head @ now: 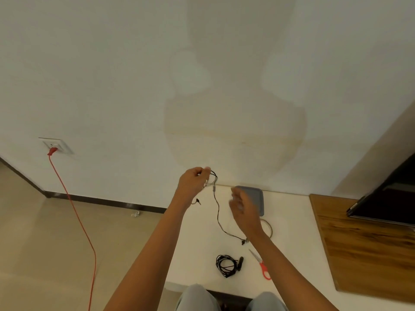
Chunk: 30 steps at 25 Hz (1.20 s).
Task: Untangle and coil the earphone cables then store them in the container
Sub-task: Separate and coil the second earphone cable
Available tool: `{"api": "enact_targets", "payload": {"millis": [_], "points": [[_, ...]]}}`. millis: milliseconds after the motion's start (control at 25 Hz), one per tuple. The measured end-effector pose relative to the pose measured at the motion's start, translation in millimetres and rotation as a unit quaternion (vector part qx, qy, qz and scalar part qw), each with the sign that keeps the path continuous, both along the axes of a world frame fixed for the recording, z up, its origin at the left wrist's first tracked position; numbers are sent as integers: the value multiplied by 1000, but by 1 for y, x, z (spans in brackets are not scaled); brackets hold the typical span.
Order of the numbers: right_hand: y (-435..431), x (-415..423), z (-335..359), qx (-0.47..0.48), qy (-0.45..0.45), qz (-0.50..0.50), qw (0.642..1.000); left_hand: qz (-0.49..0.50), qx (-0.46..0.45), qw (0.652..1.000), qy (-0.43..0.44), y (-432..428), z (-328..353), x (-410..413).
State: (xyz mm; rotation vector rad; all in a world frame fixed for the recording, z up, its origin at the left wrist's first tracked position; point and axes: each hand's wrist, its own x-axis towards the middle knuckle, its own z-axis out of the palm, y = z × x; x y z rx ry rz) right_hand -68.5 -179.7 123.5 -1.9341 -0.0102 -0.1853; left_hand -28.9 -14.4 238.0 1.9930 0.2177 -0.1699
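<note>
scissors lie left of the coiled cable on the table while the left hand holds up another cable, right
No. The head view shows the scissors right of the coiled cable, not left. They do lie on the table, and the left hand does hold up another cable.

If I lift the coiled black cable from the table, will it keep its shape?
Probably not: the coiled black cable looks thin and loosely wound, so loops may sag. Likely light, floppy like the hanging cable.
</note>
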Motion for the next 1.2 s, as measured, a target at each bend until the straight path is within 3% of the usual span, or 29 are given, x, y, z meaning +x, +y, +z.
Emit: {"api": "enact_targets", "payload": {"millis": [160,400,520,600,720,840,960,1200], "points": [[17,-7,72,1,-69,73,995,-72,-27,997,26,-9,10,-26],[2,-36,87,-14,-88,-11,996,13,-127,992,4,4,22,-61],[-9,-46,83,-22,-98,-81,992,93,-231,968,-2,17,29,-72],[-20,-48,80,-60,-47,-104,992,117,-277,954,-11,26,35,-75],[-16,-49,89,-172,86,-35,981,69,-288,955,-17,28,42,-82],[15,-55,115,-13,61,77,995,-23,-245,969,-23,17,50,-91],[32,-62,123,92,38,164,981,-86,-214,972,-40,13,54,-99],[22,-75,125,143,-14,88,986,-70,-202,976,-38,25,57,-106]]}}
